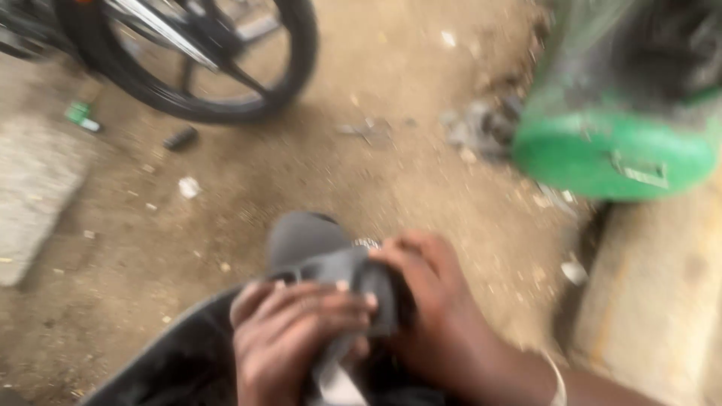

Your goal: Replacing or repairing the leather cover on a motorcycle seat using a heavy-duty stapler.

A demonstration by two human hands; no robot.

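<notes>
Bare dirt ground point(376, 173) with scattered scraps, a concrete slab point(34, 188) at the left, a black wheel point(203, 60) up top. A green drum point(624, 143) at the right has a small pale rectangular label low down. Left hand point(289, 342) and right hand point(436, 316) both curl tight around a floppy grey rubber tube point(316, 259), low centre. Blurry shot.

Both hands meet low in the blurred view: the left hand point(289, 338) and the right hand point(432, 301) grip a folded grey rubber tube point(320, 252) over dusty ground point(338, 173). A black wheel point(203, 60) stands at the upper left, a green drum point(624, 128) at the upper right.
</notes>
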